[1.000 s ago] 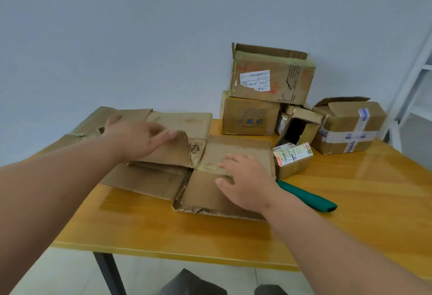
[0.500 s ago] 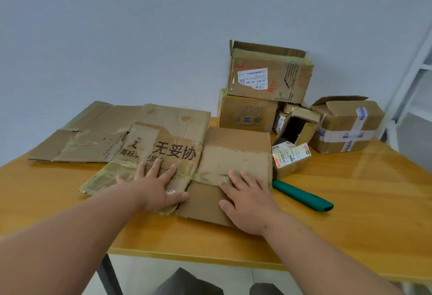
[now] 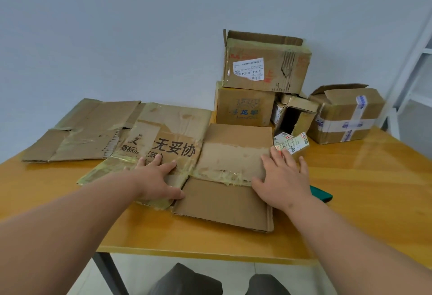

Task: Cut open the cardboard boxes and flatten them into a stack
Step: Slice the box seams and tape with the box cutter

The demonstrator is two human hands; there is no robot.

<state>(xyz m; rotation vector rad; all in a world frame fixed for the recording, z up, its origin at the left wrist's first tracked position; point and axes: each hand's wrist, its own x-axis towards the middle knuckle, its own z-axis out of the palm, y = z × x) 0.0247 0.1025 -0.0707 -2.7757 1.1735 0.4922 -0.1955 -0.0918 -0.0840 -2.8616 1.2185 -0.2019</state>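
In the head view, a flattened cardboard box [image 3: 210, 161] is spread on the yellow table [image 3: 362, 177], near its front edge. Black printed characters are seen on its left panel, and strips of yellowed tape run along its seams. The left hand [image 3: 159, 180] is laid palm-down on the lower left part of this sheet, with the fingers straight and spread; nothing is held in its grip. The right hand [image 3: 284, 177] is pressed flat on the right edge of the same sheet, fingers extended, its grip likewise open.

A second flattened sheet [image 3: 86, 131] is lain behind and to the left, partly covered by the first. At the back of the table, a labelled box [image 3: 266, 63] is stacked on a printed box [image 3: 244, 105]. Beside them, a small open box [image 3: 294, 114] is tipped on its side, and a taped box [image 3: 346, 114] is stood to the right. A small stickered box [image 3: 292, 144] is placed just beyond the right fingertips. A green cutter handle [image 3: 321, 194] is partly hidden by the right wrist.
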